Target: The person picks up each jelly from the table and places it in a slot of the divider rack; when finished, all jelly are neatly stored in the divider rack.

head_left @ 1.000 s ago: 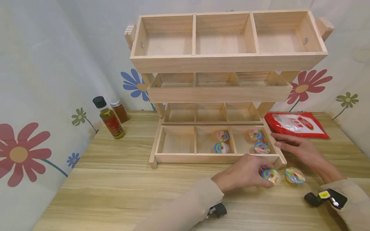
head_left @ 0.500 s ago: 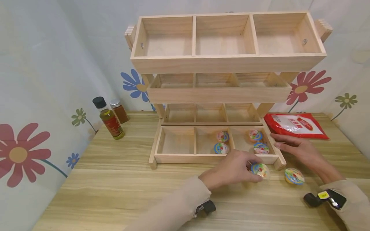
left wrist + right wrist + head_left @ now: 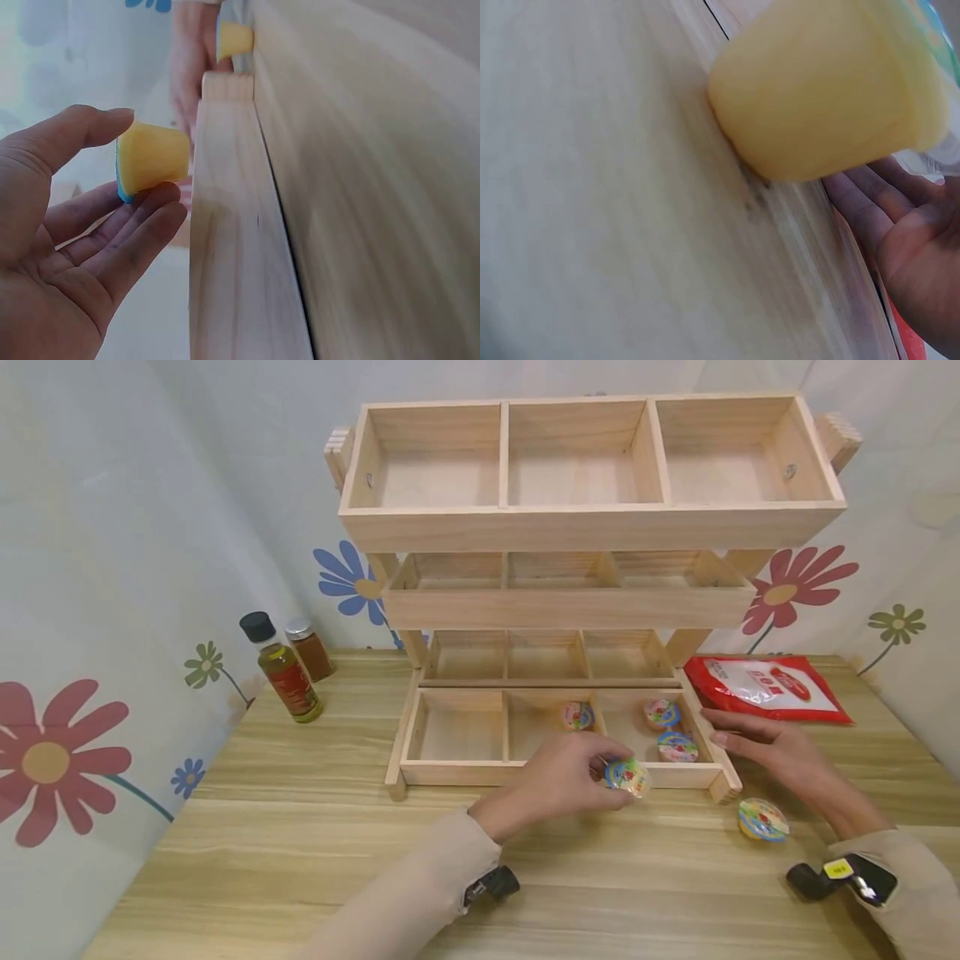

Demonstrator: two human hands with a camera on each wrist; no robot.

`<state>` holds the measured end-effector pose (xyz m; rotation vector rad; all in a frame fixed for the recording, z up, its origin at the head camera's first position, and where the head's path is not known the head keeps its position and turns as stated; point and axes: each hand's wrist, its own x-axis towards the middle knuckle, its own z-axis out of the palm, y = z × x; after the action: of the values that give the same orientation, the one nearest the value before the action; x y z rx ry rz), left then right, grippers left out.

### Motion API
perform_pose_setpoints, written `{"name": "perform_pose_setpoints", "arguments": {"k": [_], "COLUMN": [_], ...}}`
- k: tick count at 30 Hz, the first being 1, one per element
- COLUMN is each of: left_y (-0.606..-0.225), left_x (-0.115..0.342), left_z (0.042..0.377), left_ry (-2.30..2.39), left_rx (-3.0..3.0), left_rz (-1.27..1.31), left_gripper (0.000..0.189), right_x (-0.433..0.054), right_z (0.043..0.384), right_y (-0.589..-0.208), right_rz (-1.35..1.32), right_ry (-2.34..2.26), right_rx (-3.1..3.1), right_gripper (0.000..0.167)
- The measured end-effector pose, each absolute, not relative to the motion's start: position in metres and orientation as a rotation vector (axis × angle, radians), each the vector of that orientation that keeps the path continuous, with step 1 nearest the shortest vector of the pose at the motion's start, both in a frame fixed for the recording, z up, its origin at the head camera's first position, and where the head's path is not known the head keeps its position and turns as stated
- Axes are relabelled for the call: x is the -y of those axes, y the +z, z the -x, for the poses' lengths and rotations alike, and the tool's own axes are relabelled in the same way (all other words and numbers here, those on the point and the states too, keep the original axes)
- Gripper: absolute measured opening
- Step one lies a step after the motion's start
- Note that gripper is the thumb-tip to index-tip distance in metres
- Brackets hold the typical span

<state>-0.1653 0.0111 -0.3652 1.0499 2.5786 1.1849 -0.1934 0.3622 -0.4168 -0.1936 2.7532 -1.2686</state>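
Observation:
My left hand (image 3: 558, 777) pinches a yellow jelly cup (image 3: 154, 157) between thumb and fingers, in front of the bottom tray of the wooden rack (image 3: 450, 774). Its printed lid faces up in the head view. My right hand (image 3: 780, 756) reaches along the rack's right side, fingers extended at the tray's end. A second yellow jelly cup (image 3: 762, 820) stands on the table near the right wrist, large in the right wrist view. Inside the tray, one jelly cup (image 3: 578, 716) shows in the middle compartment, and two sit in the right one, the nearer jelly cup (image 3: 677, 747) by the front wall.
Upper tiers (image 3: 592, 527) of the rack overhang the bottom tray, each split into three compartments. An oil bottle (image 3: 288, 677) and a brown jar (image 3: 309, 652) stand at the back left. Behind my right hand lies a red and white bag (image 3: 772, 687).
My left hand has carried its jelly cup leftward and slightly up, from beside the other table cup to the tray's front. It now covers one cup in the middle compartment. My right hand stays put.

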Motion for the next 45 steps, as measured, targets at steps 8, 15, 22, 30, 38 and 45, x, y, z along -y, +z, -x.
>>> {"name": "perform_pose_setpoints", "arguments": {"k": [8, 15, 22, 30, 38, 45], "left_y": [-0.361, -0.354, -0.347, -0.352, -0.365, -0.367], "left_x": [0.03, 0.064, 0.091, 0.113, 0.128, 0.129], "left_z": [0.179, 0.188, 0.198, 0.214, 0.228, 0.232], "left_ry": [1.355, 1.44, 1.477, 1.483, 1.443, 1.411], "left_rx": [-2.562, -2.564, -2.636, -2.75, -2.789, -2.815], "left_rz": [-1.021, -0.899, -0.779, -0.678, -0.55, -0.508], "left_gripper": [0.04, 0.042, 0.044, 0.041, 0.044, 0.043], "right_x": [-0.362, -0.363, -0.363, -0.362, -0.361, -0.362], "right_z": [0.192, 0.193, 0.192, 0.193, 0.193, 0.193], "right_y": [-0.415, -0.417, -0.419, -0.419, -0.418, -0.419], "right_rz": [0.171, 0.168, 0.149, 0.16, 0.159, 0.154], "right_ry": [-1.272, -1.267, -1.273, -1.305, -1.319, -1.328], "right_rx": [-2.734, -2.744, -2.728, -2.715, -2.707, -2.702], "right_gripper": [0.065, 0.065, 0.066, 0.065, 0.064, 0.063]}}
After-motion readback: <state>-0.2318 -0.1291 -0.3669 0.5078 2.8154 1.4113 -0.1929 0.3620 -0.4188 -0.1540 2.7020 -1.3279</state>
